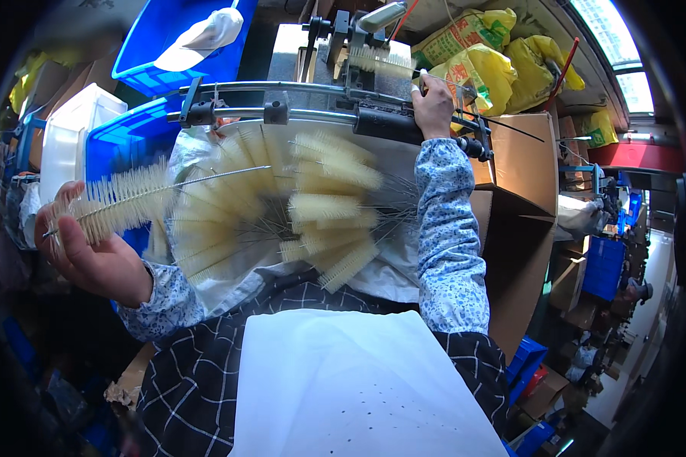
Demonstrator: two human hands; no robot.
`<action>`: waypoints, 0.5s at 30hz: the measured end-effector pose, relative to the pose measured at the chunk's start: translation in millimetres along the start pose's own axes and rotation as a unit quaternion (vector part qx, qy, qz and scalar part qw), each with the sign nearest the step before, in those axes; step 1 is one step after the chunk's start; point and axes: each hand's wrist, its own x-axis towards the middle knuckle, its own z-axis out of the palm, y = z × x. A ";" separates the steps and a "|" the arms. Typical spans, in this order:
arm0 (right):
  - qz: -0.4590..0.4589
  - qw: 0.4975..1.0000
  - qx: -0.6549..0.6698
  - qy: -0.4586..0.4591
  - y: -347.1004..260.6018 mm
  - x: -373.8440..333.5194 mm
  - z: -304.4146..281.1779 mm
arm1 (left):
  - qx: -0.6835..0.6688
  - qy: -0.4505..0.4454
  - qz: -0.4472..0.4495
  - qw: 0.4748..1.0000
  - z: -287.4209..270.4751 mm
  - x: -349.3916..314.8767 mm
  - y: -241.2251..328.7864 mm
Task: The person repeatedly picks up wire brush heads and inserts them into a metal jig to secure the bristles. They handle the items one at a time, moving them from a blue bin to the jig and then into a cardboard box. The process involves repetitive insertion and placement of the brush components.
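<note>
At the left, my left hand (103, 263) holds a tube brush (126, 199) with cream bristles, its thumb and fingers around the bristled end. The brush's bare wire stem points right, over a pile of similar brushes (331, 206) lying fanned out on a pale sheet across my lap. My right hand (433, 107) is at the bench machine (343, 91), its fingers curled beside the end of another cream brush (381, 61). What those fingers grip is hidden. Just below that hand is a black cylinder (387, 123) on the machine's metal rail.
Blue bins (122, 145) and a white box (72, 141) stand at the left, with a white cap (202, 38) on the far bin. An open cardboard box (522, 167) is right of my right arm. Yellow sacks (480, 72) lie behind. A thin dark rod (514, 128) sticks out rightward.
</note>
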 end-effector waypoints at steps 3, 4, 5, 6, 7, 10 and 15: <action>0.010 1.000 -0.007 -0.014 -18.2 -1.3 -0.9 | 0.069 -0.073 0.092 0.991 -29.7 6.0 -18.2; 0.000 1.000 -0.013 0.004 -21.0 -1.0 0.7 | 0.064 -0.077 0.096 0.990 -29.3 6.8 -16.4; 0.008 1.000 -0.017 -0.004 -24.1 -0.8 1.1 | 0.058 -0.081 0.100 0.990 -29.5 7.1 -16.0; 0.015 1.000 -0.021 -0.013 -28.6 -0.7 2.0 | 0.037 -0.078 0.094 0.992 -28.0 6.2 -15.5; 0.023 0.999 -0.024 -0.022 -36.3 -0.3 1.0 | 0.030 -0.079 0.092 0.992 -27.0 6.4 -13.4; 0.021 0.999 -0.026 -0.023 -63.7 -1.5 3.8 | 0.010 -0.065 0.068 0.996 -16.2 5.2 -6.8; 0.036 0.997 -0.043 -0.046 -105.5 2.7 7.5 | -0.076 0.007 -0.033 0.997 8.2 2.4 12.5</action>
